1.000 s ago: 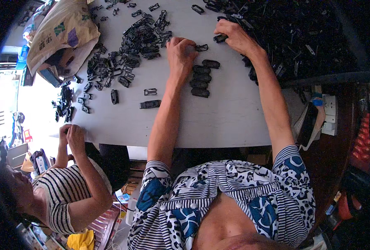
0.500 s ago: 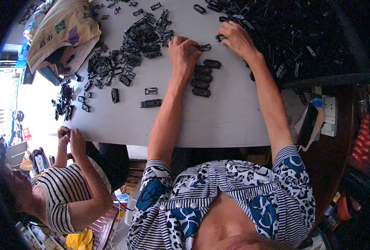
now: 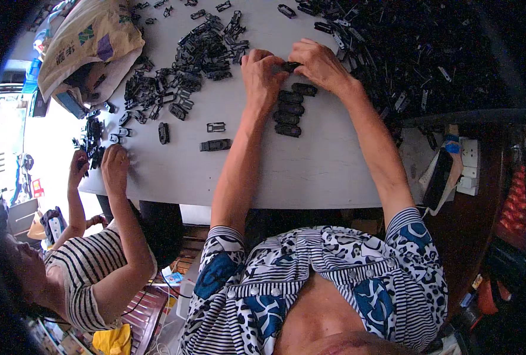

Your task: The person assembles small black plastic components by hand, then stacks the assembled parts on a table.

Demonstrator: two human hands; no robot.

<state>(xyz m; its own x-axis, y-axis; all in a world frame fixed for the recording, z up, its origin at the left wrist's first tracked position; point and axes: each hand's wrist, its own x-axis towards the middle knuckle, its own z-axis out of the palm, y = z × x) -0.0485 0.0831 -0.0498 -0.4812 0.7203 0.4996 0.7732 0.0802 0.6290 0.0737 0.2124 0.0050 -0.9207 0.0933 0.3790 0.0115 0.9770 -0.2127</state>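
My left hand (image 3: 263, 77) and my right hand (image 3: 322, 66) meet above the white table, fingers closed in a pinch on a small black plastic part (image 3: 290, 66). The fingertips cover much of it. Just below, several black car-shaped shells (image 3: 288, 110) lie in a short column, with another shell (image 3: 304, 89) at its upper right. Left of my left forearm rest a thin open black frame (image 3: 216, 127) and a longer black shell (image 3: 215, 145).
A heap of black frames (image 3: 200, 56) lies left of my hands. A large dark pile of parts (image 3: 417, 53) fills the far right. A printed sack (image 3: 91, 47) stands at the far left. Beside me, a co-worker's hands (image 3: 115, 168) handle black parts at the table's left edge.
My right hand has moved left from the dark pile to my left hand, and both now hold the part. The co-worker's hands have reached forward onto the table.
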